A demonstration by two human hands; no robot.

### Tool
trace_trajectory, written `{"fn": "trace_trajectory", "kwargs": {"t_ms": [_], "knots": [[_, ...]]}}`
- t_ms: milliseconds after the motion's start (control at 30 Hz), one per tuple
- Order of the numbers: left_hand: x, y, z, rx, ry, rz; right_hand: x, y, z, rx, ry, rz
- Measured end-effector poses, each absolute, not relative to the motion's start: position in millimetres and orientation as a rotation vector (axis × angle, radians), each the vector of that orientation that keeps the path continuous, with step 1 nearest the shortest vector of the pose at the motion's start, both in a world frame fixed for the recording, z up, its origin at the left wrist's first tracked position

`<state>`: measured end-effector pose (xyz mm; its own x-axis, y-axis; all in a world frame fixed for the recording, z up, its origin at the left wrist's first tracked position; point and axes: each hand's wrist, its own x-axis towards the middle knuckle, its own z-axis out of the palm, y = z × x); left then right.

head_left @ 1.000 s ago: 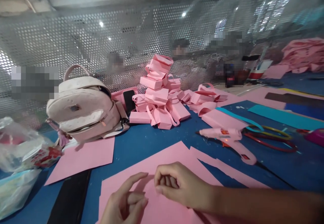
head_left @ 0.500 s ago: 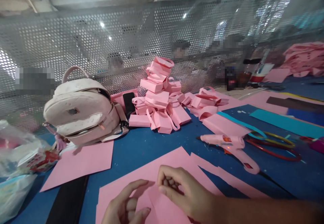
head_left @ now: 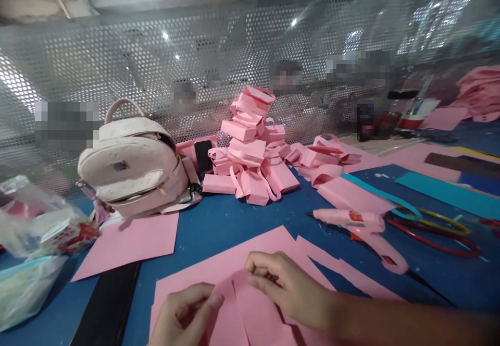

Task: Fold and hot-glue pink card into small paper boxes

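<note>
A folded piece of pink paper [head_left: 253,314] is held between my two hands, low in the view, above larger pink sheets [head_left: 187,278] that lie on the blue table. My left hand [head_left: 187,309] pinches its left side between thumb and forefinger. On its upper right edge, my right hand [head_left: 279,281] closes with thumb and curled fingers. The lower part of the piece runs out of view. Torn-looking pink strips [head_left: 351,273] lie to the right of my right hand. Beyond them rests a pink hot glue gun [head_left: 359,223], its nozzle pointing left.
Small pink paper bags [head_left: 250,153] are piled at the back, beside a white backpack [head_left: 136,169]. A plastic bag [head_left: 31,221] and a black strip [head_left: 105,304] lie left. Yellow and red rings [head_left: 433,236] and a teal strip [head_left: 449,195] lie right. Perforated metal panel [head_left: 234,44] stands behind.
My left thumb and forefinger have closed on the pink piece, and it has come up higher between my hands. The view has shifted slightly left.
</note>
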<state>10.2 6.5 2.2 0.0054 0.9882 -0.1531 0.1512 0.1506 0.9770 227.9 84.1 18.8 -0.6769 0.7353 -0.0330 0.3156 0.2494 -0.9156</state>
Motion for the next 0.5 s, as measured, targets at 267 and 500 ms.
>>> {"fn": "trace_trajectory", "kwargs": {"t_ms": [267, 500], "knots": [[-12, 17, 6, 1.727, 1.571, 0.939, 230, 101, 19, -1.046, -2.104, 1.319], [-17, 16, 5, 1.889, 1.735, 0.723, 233, 109, 16, -0.982, -2.242, 1.163]]}}
